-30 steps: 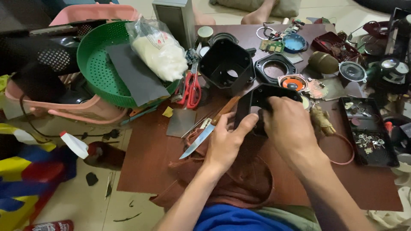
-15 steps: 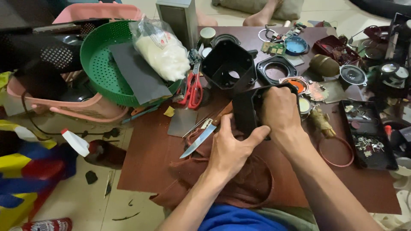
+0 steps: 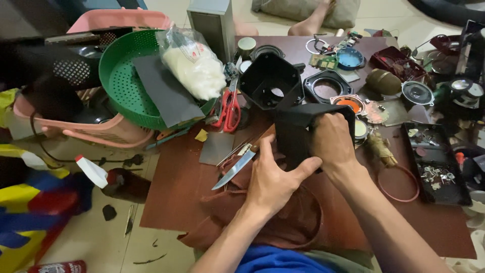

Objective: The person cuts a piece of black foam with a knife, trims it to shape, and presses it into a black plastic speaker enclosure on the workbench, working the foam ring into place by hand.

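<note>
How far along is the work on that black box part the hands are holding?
Already apart: loose speaker rings and a second black housing lie on the brown board. In hand: both the left hand and right hand grip the black box part. Left: the knife and red scissors lie unused; small parts lie unsorted in the tray.

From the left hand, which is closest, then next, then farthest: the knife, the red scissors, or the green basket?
Measured from the left hand:
1. Knife: just to its left, blade lying on the brown board.
2. Red scissors: farther up and left, near the board's edge.
3. Green basket: farthest, up at the far left.
</note>
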